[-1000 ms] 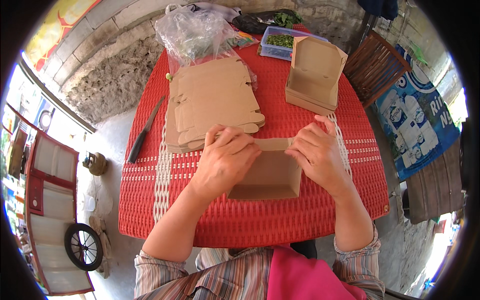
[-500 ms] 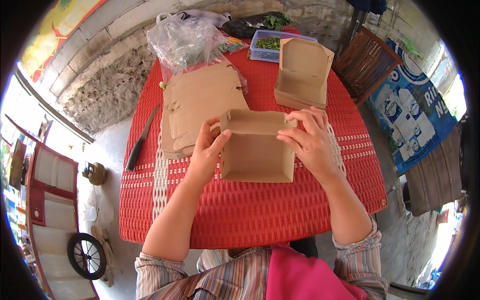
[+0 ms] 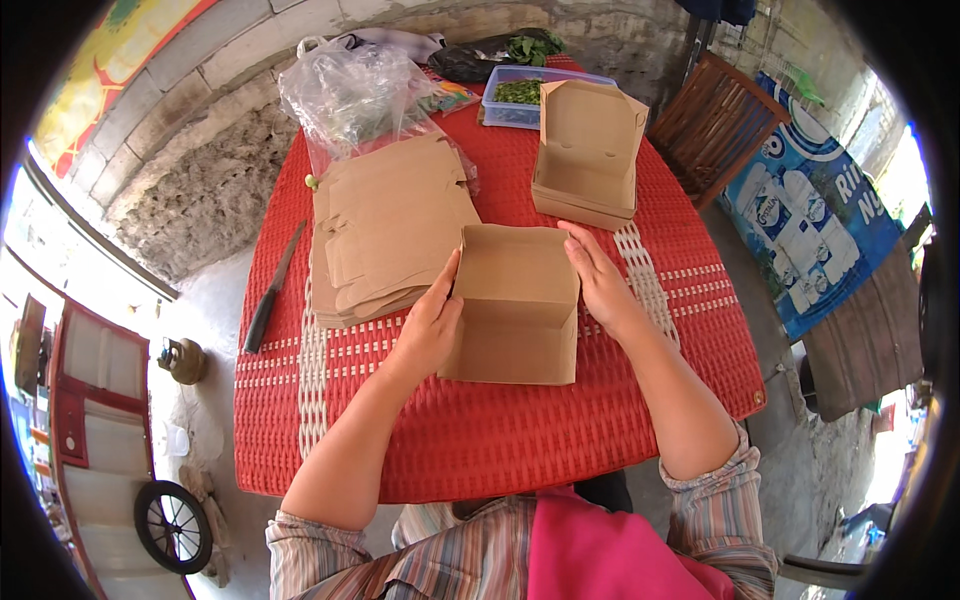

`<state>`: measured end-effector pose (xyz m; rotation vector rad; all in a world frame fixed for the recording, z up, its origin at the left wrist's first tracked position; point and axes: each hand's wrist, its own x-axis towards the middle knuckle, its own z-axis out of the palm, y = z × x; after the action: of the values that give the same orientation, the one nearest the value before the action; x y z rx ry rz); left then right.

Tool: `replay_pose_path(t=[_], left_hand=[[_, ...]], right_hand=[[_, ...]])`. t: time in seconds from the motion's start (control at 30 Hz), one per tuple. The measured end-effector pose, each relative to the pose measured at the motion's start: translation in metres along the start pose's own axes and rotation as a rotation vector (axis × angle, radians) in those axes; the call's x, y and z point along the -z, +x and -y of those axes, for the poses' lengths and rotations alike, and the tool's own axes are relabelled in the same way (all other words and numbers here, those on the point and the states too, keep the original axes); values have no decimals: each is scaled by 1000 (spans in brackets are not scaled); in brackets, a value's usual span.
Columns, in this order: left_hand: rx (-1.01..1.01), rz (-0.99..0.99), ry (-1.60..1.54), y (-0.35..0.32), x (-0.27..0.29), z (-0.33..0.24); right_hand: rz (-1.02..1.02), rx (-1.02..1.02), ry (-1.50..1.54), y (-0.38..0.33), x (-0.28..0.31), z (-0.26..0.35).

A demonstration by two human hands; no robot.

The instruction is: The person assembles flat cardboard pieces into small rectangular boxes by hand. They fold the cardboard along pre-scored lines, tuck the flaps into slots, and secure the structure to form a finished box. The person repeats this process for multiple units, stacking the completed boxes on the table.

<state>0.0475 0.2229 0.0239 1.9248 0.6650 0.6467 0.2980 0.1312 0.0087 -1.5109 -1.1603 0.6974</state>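
A brown cardboard box [image 3: 515, 343] sits on the red woven table in front of me, its tray part nearest me and its lid panel raised at the far side. My left hand [image 3: 428, 325] grips the left wall near the lid's fold. On the opposite side, my right hand [image 3: 598, 283] presses its fingers along the lid's right edge, so the box is held between both. To the left lies a stack of flat, unfolded cardboard boxes [image 3: 395, 225]. Farther right, a folded box [image 3: 590, 160] with its lid up rests on what looks like another box.
A knife with a black handle [image 3: 262, 315] lies at the table's left edge. At the back are a clear plastic bag [image 3: 350, 95], a blue container [image 3: 497, 112] of chopped greens and a black bag [image 3: 470, 60]. A wooden chair [image 3: 715, 125] stands at the right.
The lid panel has been raised and opened out higher. My right hand has moved from pinching the upper right corner to lying along the right edge; the left hand has slid lower.
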Motion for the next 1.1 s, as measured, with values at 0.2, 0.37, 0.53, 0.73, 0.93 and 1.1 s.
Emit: replay_pose_path(t=[0.2,0.37,0.53,0.73,0.93,1.1], left_hand=[[33,-52,36,-3,-6,1],[145,-33,-70,-1,-1,1],[122,-81,-250,-3,-4,-6],[180,-48,-309,-2,-1,-13],[191,-29,-333,-1,-1,-9],[200,8,-342,0,1,-10]], right_hand=[[-103,74,-170,5,8,3],[-509,-41,-286,22,43,5],[-561,-5,-320,30,52,-20],[-526,127,-285,53,36,-33],[-334,213,-310,77,27,-40],[-353,251,-285,83,18,-32]])
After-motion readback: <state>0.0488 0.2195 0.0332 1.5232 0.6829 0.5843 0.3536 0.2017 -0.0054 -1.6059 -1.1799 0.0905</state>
